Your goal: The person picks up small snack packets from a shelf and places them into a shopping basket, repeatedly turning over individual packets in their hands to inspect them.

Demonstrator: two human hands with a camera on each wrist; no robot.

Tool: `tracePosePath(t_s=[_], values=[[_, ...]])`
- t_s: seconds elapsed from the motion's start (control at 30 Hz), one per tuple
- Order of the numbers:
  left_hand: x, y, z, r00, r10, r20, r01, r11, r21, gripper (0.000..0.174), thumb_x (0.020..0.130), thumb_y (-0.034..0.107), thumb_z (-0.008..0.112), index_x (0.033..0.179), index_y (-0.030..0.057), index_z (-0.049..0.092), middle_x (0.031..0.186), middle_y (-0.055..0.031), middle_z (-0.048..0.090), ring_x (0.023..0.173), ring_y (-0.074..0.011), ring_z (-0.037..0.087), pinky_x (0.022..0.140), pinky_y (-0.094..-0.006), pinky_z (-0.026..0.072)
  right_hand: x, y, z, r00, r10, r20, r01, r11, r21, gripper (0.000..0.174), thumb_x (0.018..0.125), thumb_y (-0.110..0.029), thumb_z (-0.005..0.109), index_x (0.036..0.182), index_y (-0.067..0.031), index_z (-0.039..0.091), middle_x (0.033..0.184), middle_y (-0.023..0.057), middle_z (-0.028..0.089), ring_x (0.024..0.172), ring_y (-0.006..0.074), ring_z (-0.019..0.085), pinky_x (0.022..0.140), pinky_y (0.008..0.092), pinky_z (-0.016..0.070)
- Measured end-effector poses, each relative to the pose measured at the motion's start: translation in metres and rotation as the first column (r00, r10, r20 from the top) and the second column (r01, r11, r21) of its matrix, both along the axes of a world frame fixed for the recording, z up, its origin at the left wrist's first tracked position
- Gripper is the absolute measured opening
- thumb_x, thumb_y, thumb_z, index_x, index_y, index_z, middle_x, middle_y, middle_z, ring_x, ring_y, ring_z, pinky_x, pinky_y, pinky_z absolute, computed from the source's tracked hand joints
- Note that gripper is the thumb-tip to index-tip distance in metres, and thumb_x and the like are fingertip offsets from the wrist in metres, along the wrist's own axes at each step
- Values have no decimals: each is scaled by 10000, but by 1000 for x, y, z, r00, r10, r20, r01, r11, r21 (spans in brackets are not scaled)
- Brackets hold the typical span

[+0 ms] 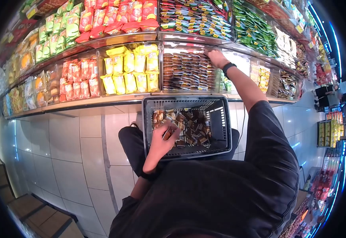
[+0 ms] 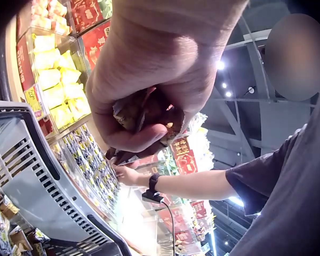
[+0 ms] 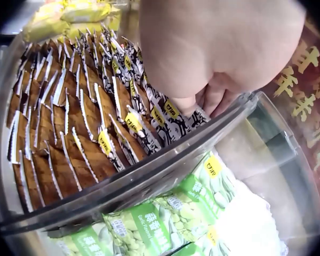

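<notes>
Over the shopping basket, my left hand curls round small brown snack packets, partly hidden by its fingers and palm. Loose brown packets lie in a heap at the basket's bottom. My right hand reaches into the back right corner of a clear shelf bin. That bin holds dense rows of upright brown snack packets with white crimped edges. In the right wrist view, the thumb and fingers pinch a black-and-white patterned packet at a row's end.
Yellow snack bags fill the bin to the left. Green garlic-flavoured packets sit in the bin to the right. More stocked bins rise behind. The basket rests between the person's legs, close to the shelf edge. A cable hangs from the right wrist.
</notes>
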State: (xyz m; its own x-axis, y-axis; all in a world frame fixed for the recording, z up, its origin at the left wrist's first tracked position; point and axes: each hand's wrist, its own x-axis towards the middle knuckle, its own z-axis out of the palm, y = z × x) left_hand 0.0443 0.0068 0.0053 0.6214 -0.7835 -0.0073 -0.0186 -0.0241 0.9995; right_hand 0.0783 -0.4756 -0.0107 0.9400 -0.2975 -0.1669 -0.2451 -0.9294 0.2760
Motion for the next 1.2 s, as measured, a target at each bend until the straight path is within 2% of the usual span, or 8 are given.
tracePosePath(t_s=[0.47, 0.57, 0.67, 0.8, 0.9, 1.07, 1.13, 1.2], values=[[2, 10, 1, 920, -78, -385, 53, 996, -74, 86, 949, 50, 667, 962, -35, 668, 847, -50, 670, 774, -98, 633, 666, -241, 483, 5, 4, 18, 993, -97, -60, 101, 993, 58, 279, 847, -126, 582, 1084, -40, 701, 1130, 231, 697, 1068, 364, 674, 931, 475, 525], [5, 11, 11, 870, -131, -476, 96, 991, -98, 88, 945, 47, 661, 968, -38, 668, 863, -69, 679, 797, -121, 654, 683, -251, 496, -22, 41, 48, 962, -22, 271, -35, 979, 202, 325, 823, -36, 578, 1129, 1, 681, 1031, 215, 722, 993, 390, 688, 884, 470, 545], [5, 7, 18, 866, -232, -443, 145, 964, -221, 79, 943, 60, 670, 964, -16, 667, 867, -69, 679, 799, -141, 660, 716, -279, 507, -67, 143, 99, 877, -95, 471, -296, 665, 686, 297, 897, -41, 605, 1185, -4, 666, 1003, 178, 723, 899, 310, 708, 821, 389, 558], [1, -2, 34, 704, -465, -537, 349, 885, -308, 128, 908, 36, 706, 1016, -20, 666, 906, -75, 687, 834, -163, 670, 754, -309, 532, -128, 273, 122, 961, -123, 248, -247, 30, 969, 289, 957, -126, 678, 1236, -48, 677, 1031, 114, 691, 903, 206, 668, 818, 350, 538], [-10, -6, 43, 642, -496, -584, 384, 868, -316, 220, 899, 20, 716, 1106, -14, 652, 928, -87, 697, 844, -171, 680, 765, -332, 550, -146, 307, 112, 890, -111, 442, -422, 170, 891, 161, 884, -107, 756, 1022, -31, 723, 1024, 72, 666, 910, 209, 645, 818, 340, 507], [-14, -6, 33, 639, -539, -549, 533, 825, -188, 301, 871, 38, 725, 1143, -10, 606, 921, -111, 680, 809, -204, 670, 731, -315, 526, -167, 307, 92, 893, -200, 404, -389, 107, 915, 153, 907, -102, 757, 1008, -6, 693, 1050, 59, 636, 914, 115, 640, 784, 269, 507], [-16, -4, 38, 655, -540, -529, 507, 833, -223, 284, 893, 45, 713, 1155, -18, 624, 931, -113, 684, 819, -202, 673, 737, -315, 529, -171, 309, 90, 831, -537, 148, -326, -254, 911, 67, 920, -49, 717, 952, -1, 682, 929, 38, 682, 805, 127, 632, 751, 274, 504], [-14, 1, 44, 724, -502, -473, 472, 861, -192, 285, 918, 56, 695, 1182, -28, 627, 940, -108, 685, 825, -191, 672, 749, -312, 528, -175, 303, 100, 787, -613, 65, -290, -275, 917, 50, 951, -58, 690, 939, -10, 684, 900, 26, 689, 765, 94, 617, 716, 240, 493]])
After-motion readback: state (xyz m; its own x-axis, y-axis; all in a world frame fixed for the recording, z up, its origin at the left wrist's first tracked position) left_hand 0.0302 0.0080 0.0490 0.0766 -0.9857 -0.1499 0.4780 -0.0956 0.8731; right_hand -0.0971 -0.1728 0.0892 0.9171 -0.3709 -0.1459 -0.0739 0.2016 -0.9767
